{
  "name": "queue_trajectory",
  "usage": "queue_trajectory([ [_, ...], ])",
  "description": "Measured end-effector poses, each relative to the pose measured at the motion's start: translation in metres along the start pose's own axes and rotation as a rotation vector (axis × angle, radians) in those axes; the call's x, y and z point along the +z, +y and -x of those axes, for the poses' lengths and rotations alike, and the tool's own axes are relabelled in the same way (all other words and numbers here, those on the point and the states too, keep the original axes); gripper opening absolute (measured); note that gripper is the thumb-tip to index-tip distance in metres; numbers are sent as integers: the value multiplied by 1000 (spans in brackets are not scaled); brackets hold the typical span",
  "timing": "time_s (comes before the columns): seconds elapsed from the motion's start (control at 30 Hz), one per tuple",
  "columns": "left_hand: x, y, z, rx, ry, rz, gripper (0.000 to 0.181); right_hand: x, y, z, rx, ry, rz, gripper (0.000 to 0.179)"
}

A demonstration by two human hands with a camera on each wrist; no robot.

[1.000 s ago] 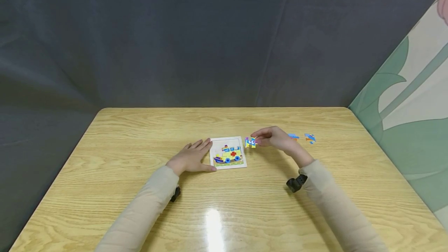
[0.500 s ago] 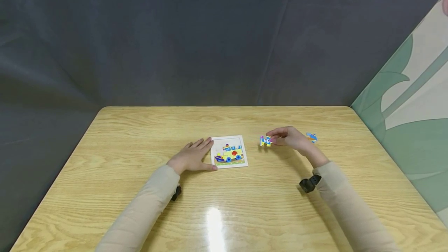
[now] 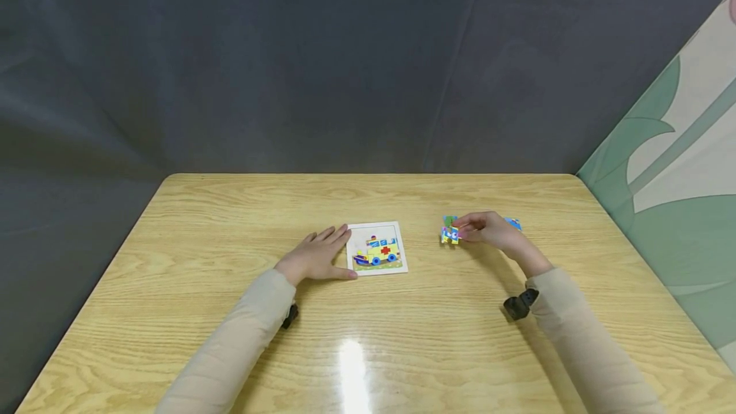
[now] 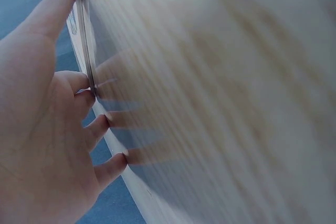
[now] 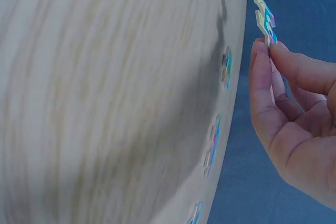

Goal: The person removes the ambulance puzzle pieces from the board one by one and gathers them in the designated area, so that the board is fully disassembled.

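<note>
A square white-framed puzzle board (image 3: 377, 271) lies on the wooden table, its lower part filled by a yellow ambulance picture and its upper part pale. Spread fingers of my left hand (image 3: 315, 257) rest along the board's left side, thumb at the lower corner; the left wrist view shows the fingertips at the board's edge. To the right, my right hand (image 3: 496, 233) pinches a yellow and blue puzzle piece (image 5: 266, 22) with printed eyes between thumb and fingers, raised above the table. Just behind it lies a green and blue piece (image 3: 450, 219).
Beyond the right hand lies a blue piece (image 3: 513, 223), partly covered by that hand. The right wrist view has a row of loose pieces on the table, among them a colourful one (image 5: 212, 145). A dark curtain (image 3: 368, 69) hangs behind the table.
My right hand has moved right, away from the board, with the puzzle piece still pinched. The green and blue piece has come into sight. My left hand has stayed on the board.
</note>
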State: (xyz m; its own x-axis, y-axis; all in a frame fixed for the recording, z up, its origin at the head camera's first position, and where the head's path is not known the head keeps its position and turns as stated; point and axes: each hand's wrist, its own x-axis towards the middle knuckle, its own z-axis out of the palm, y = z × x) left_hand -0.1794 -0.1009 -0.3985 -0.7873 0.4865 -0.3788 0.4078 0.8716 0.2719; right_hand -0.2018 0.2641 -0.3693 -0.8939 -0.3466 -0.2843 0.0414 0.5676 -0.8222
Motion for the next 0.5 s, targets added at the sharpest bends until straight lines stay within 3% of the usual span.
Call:
queue_trajectory([
  [0.5, 0, 1, 1, -3, -6, 12, 95, -9, 13, 1, 60, -40, -8, 38],
])
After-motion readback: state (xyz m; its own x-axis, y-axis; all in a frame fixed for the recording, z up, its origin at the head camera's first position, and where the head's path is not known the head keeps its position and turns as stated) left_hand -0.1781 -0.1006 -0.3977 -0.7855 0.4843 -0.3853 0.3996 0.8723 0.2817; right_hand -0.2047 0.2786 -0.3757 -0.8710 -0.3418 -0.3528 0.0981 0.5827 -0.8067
